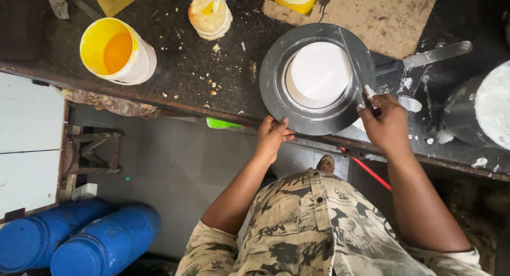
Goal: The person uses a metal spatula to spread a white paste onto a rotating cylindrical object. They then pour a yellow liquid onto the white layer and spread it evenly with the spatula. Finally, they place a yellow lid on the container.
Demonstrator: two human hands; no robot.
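Camouflage-patterned shirt (313,228) fills the bottom of the view, and both bare forearms reach up from it to the dark desk (180,63). Left hand (272,135) pinches the near rim of a round grey turntable (276,79), fingers curled over the edge. Right hand (388,124) is closed around the handle of a long flat palette knife (351,58), whose blade lies up across the turntable's right side against a white-iced cake (319,71). The cake sits centred on the turntable, between and just above the two hands.

By its look the icing is soft and easily marked, so the cake itself should probably not be gripped; the stiff turntable rim is the safer hold, though white smears could make it slippery. The knife blade looks thin and springy.

Beyond the right hand lie a second spatula (435,55) and a steel bowl (478,111) smeared with white cream. Well left of the left hand stand a yellow bucket (117,50) and an uniced cake (210,16). Blue barrels (79,244) lie on the floor below.
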